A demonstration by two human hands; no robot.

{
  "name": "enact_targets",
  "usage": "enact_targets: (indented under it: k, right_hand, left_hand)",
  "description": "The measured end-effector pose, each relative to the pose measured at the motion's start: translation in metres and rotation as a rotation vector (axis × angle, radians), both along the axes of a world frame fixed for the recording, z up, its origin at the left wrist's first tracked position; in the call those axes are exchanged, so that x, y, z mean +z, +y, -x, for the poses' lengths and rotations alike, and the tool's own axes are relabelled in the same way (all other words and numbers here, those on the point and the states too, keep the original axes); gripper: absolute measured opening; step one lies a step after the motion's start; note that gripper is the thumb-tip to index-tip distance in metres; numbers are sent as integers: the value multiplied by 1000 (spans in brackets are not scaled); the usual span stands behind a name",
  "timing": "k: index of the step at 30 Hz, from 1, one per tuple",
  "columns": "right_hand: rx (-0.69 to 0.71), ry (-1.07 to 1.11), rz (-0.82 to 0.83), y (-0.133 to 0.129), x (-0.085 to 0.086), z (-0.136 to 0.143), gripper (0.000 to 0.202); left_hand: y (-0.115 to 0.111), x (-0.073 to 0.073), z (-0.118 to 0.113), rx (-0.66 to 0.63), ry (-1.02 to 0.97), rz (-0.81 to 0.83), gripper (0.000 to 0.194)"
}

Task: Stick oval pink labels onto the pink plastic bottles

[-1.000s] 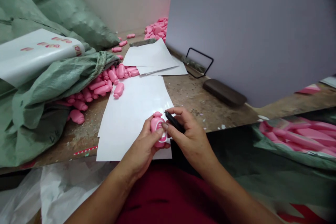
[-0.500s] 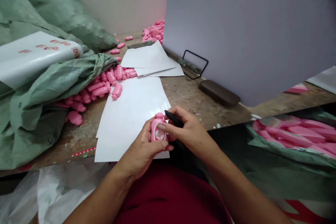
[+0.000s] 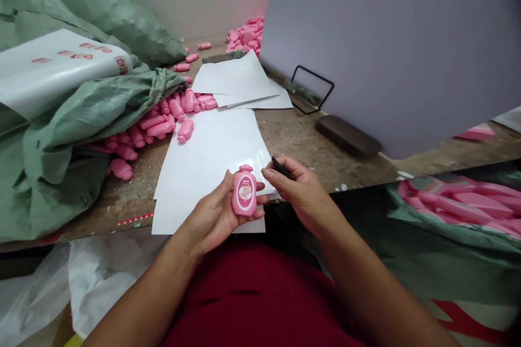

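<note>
A small pink toy bottle (image 3: pixel 245 193) rests face up on the fingers of my left hand (image 3: pixel 215 214), its oval label with a picture showing. My left palm is turned up, with the thumb along the bottle's side. Just to the right, apart from the bottle, my right hand (image 3: pixel 303 184) grips a slim black tool (image 3: pixel 280 167), whose kind I cannot make out. Beneath both hands, white sheets (image 3: pixel 211 157) lie on the worn table. A single pink bottle (image 3: pixel 185 130) lies on the upper left of these sheets.
Pink bottles (image 3: pixel 157 126) spill from a green sack (image 3: pixel 81 135) on the left. A sticker sheet (image 3: pixel 61 73) lies over that sack. At the right stand a large grey panel (image 3: pixel 366 38), a black wire stand (image 3: pixel 313 89) and a brown case (image 3: pixel 348 135). Another sack holds pink pieces (image 3: pixel 468 203).
My right hand has drawn back to the right, off the bottle, still holding the black tool. My left fingers have opened out beneath the bottle, uncovering its label. The view has shifted slightly.
</note>
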State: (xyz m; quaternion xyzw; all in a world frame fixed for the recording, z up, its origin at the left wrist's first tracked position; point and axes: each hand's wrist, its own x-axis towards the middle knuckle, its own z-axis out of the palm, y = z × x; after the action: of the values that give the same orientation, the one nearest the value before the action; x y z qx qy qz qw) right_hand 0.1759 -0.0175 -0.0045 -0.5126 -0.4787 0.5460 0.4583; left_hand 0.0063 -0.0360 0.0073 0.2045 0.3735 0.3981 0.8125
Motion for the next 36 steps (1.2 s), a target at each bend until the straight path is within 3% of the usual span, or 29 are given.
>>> enact_targets:
  k: [3, 6, 9, 12, 15, 18, 22, 24, 26, 29, 33, 36]
  right_hand:
    - [1, -140, -99, -3, -4, -6, 29]
    - [15, -378, -146, -12, -14, -20, 24]
    - [72, -500, -43, -27, -31, -35, 25]
    - [108, -432, 104, -43, -51, -37, 36]
    - [180, -282, 245, -53, -68, -26, 43]
    - [174, -174, 287, -55, -76, -15, 44]
    - [58, -166, 281, -50, -67, -22, 39]
    - [-8, -169, 294, -45, -57, -32, 39]
    - [-53, -184, 296, -39, -49, -40, 40]
    - [-63, -223, 239, -30, -40, -41, 39]
    - [-44, -222, 151, -27, -25, -31, 39]
    - [-64, -219, 121, -26, -6, -30, 40]
  left_hand:
    - [-7, 2, 28, -8, 204, -53, 50]
    - [-30, 10, 91, -49, 590, -38, 65]
    - [-55, 23, 158, -71, 1052, -16, 71]
    - [-65, 32, 191, 20, 1369, -67, 70]
    - [-58, 25, 190, 201, 1486, -138, 71]
    - [-44, 8, 177, 216, 1407, -205, 67]
    - [-29, -12, 164, 197, 1307, -333, 51]
    - [-17, -18, 158, 214, 1404, -461, 43]
    - [4, -22, 149, 226, 1549, -598, 38]
    - [55, -27, 131, 222, 1646, -710, 34]
    - [122, -34, 108, 177, 1690, -719, 36]
    - [148, -36, 101, 156, 1671, -683, 35]
